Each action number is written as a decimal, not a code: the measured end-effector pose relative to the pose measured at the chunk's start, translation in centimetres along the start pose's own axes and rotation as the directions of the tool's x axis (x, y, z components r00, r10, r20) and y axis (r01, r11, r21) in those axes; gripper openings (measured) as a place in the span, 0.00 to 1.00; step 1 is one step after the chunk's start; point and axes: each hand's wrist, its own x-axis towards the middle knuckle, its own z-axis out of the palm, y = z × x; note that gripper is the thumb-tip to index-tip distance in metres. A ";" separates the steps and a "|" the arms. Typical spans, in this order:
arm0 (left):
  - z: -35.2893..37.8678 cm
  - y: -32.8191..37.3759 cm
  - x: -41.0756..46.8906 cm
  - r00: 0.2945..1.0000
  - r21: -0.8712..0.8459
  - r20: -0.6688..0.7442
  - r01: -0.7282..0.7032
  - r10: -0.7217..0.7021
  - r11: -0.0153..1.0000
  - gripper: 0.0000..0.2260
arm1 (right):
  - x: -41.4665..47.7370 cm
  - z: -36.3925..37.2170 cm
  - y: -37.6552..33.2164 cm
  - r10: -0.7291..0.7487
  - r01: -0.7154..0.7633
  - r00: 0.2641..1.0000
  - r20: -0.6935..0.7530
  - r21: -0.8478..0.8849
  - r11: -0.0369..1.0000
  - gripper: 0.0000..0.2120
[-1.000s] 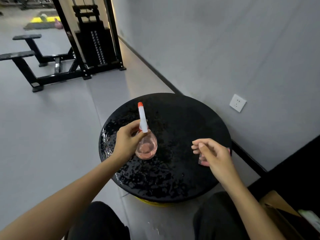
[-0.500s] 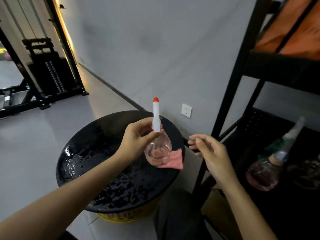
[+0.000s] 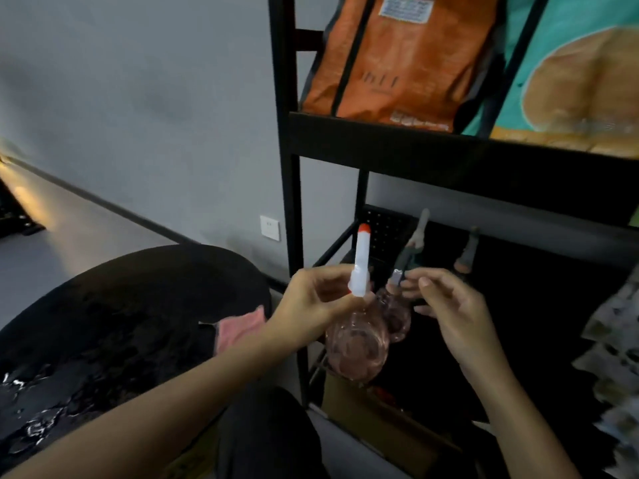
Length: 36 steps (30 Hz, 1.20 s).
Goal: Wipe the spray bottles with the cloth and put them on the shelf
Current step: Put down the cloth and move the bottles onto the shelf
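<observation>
Round clear-pink spray bottle (image 3: 356, 347), upright, white-nozzled, before black shelf (image 3: 449, 160); pink cloth (image 3: 238, 328) to its left.

Dim, motion-blurred wide-angle view: warm glow on the grey floor (image 3: 24, 198) far left, the black metal shelf's (image 3: 449, 160) lower tier in deep shadow.

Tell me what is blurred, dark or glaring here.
Head view: motion blur smears everything; the lower shelf lies in deep shadow, its bottles barely readable; glints dot the wet black table; the white nozzle of the spray bottle in the left hand shows brightest.
</observation>
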 end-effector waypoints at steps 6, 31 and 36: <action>6.4 -2.3 2.8 0.997 -0.024 0.073 0.015 -0.013 1.000 0.09 | -0.4 -5.7 1.3 0.038 -0.043 0.992 -0.119 -0.039 0.998 0.09; 14.9 -11.7 9.0 0.992 0.088 0.057 0.105 -0.111 0.991 0.09 | -2.2 -12.5 7.3 0.187 -0.209 0.960 -0.210 -0.089 0.974 0.09; 14.9 -11.8 9.3 0.987 0.062 0.100 0.117 -0.123 0.991 0.09 | -2.4 -12.6 7.7 0.191 -0.212 0.962 -0.196 -0.094 0.973 0.09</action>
